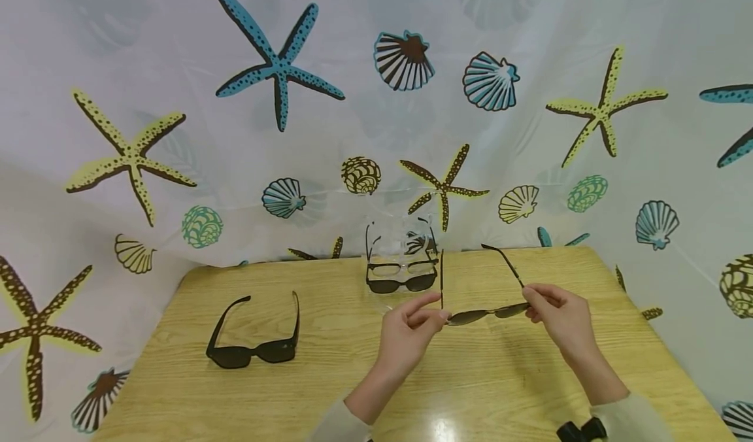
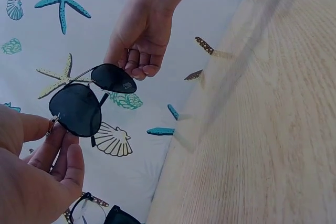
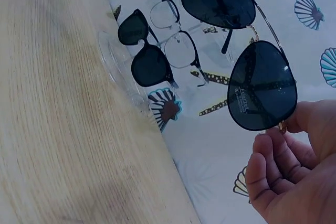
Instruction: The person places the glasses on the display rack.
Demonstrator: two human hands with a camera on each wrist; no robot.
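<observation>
Both hands hold a pair of dark aviator sunglasses point(image 1: 468, 317) above the table, temples unfolded and pointing away. My left hand point(image 1: 410, 332) pinches the left hinge corner between thumb and fingers. At the opposite corner, my right hand point(image 1: 559, 318) pinches the frame by its hinge. In the right wrist view the sunglasses point(image 3: 262, 85) show large dark lenses, a thin gold-coloured bridge and small print on one lens. The left wrist view shows the sunglasses point(image 2: 76, 109) with both hands at their outer ends.
Behind the left hand, a clear stand point(image 1: 406, 233) carries clear-lensed eyeglasses point(image 1: 386, 269) above black sunglasses point(image 1: 402, 283). Another black pair of sunglasses point(image 1: 251, 353) lies unfolded at the left of the wooden table point(image 1: 194, 396). A shell-and-starfish cloth point(image 1: 329, 141) hangs behind.
</observation>
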